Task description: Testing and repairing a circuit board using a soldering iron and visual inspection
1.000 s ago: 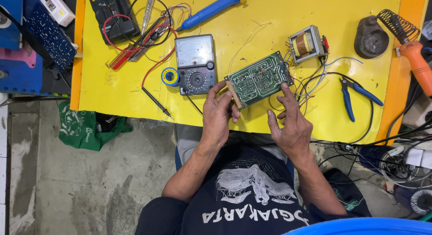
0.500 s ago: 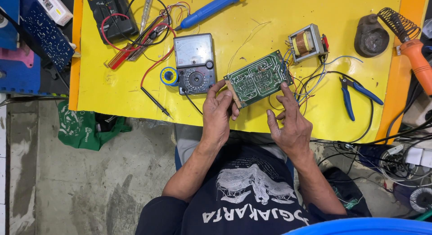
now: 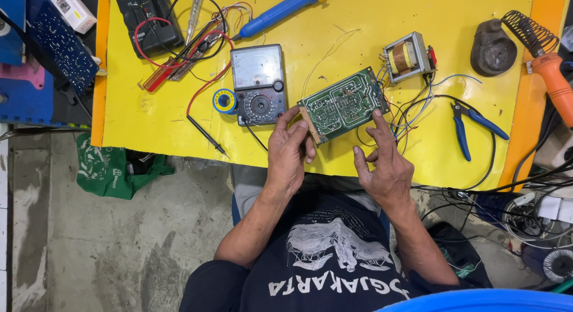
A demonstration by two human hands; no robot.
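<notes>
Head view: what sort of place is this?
Likely an electronics repair bench: a green circuit board in both hands, a grey analog multimeter and an orange-handled soldering iron on a yellow table.

The left hand (image 3: 289, 151) grips the near-left corner of a green board (image 3: 342, 104), fingers curled on its edge. The right hand (image 3: 385, 166) touches the board's right end with a raised fingertip. Beyond the left hand lies a meter (image 3: 258, 84) with a solder reel (image 3: 225, 100) beside it. Beyond the right hand sits a transformer (image 3: 407, 56); to its right lie blue pliers (image 3: 471, 124) on the yellow table (image 3: 149, 109).
</notes>
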